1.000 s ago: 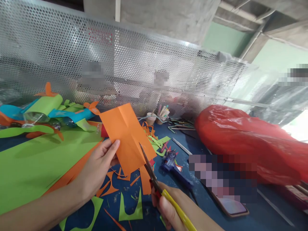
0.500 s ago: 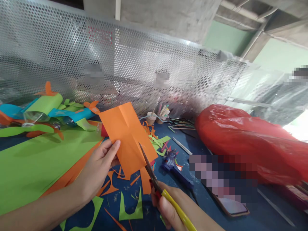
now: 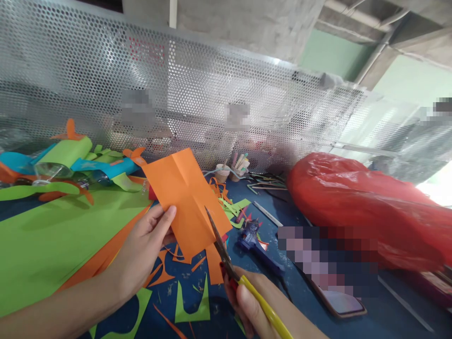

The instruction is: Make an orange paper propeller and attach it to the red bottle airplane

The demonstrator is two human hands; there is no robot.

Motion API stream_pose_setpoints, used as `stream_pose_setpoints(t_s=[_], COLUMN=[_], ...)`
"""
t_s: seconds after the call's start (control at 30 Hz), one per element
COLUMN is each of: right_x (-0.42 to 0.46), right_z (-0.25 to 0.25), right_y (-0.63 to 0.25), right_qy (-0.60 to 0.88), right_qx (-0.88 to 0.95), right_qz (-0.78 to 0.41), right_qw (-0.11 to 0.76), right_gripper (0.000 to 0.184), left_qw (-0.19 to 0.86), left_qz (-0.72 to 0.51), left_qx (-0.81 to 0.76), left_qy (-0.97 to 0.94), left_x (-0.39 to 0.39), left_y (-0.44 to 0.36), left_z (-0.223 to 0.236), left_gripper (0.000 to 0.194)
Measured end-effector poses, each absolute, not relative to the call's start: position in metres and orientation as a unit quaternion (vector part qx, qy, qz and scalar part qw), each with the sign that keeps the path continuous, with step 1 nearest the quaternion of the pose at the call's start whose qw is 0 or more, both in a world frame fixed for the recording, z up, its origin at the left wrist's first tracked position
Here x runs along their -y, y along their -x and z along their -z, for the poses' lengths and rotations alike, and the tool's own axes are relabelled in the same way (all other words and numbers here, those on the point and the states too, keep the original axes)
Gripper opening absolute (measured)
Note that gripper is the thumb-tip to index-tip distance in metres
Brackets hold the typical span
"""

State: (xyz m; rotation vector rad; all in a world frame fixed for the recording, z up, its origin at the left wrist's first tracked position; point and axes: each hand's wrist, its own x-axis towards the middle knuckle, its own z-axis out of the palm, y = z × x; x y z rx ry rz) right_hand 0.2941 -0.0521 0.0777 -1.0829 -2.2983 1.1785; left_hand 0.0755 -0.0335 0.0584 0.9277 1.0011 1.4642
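Pinched at its left edge, a creased sheet of orange paper (image 3: 183, 188) is held up over the table by my left hand (image 3: 150, 238). My right hand (image 3: 252, 299) is closed around the yellow and red handles of a pair of scissors (image 3: 226, 261). One blade lies across the front of the sheet near its lower right edge; the other blade is hidden behind the paper. Beneath the sheet lie orange paper scraps (image 3: 214, 266) and a green cut-out scrap (image 3: 192, 308).
Large green paper (image 3: 70, 240) covers the left side. Paper-wrapped bottles (image 3: 102, 167) lie behind it. To the right are a blue glue gun (image 3: 259, 247), a phone (image 3: 341, 301) and a big red plastic bag (image 3: 356, 202). Cups of pens (image 3: 239, 169) stand before a perforated metal screen (image 3: 212, 94).
The scissors and my right hand have shifted very slightly. The top of the orange paper has tilted a little to the left; my left hand keeps its hold.
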Motion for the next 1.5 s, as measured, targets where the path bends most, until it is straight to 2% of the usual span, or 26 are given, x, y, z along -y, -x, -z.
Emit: stream_pose_setpoints(t_s=[0.43,0.87,1.2,1.5], right_x=[0.057,0.056,0.057,0.065], right_z=[-0.082,-0.076,-0.075,-0.068], right_y=[-0.292,-0.293,-0.293,-0.295], right_qy=[0.394,0.415,0.405,0.451], right_qx=[0.781,0.777,0.817,0.818], right_qz=[-0.442,-0.424,-0.347,-0.272], right_qw=[0.201,0.21,0.218,0.23], right_gripper=[0.064,0.073,0.079,0.074], left_qw=[0.544,0.554,0.563,0.561], left_qz=[-0.618,-0.616,-0.616,-0.615], left_qx=[-0.414,-0.401,-0.392,-0.392], left_qy=[-0.39,-0.392,-0.388,-0.393], left_x=[0.035,0.034,0.032,0.031], left_y=[-0.075,-0.073,-0.072,-0.071], left_z=[-0.058,-0.057,-0.058,-0.058], left_gripper=[0.024,0.026,0.023,0.025])
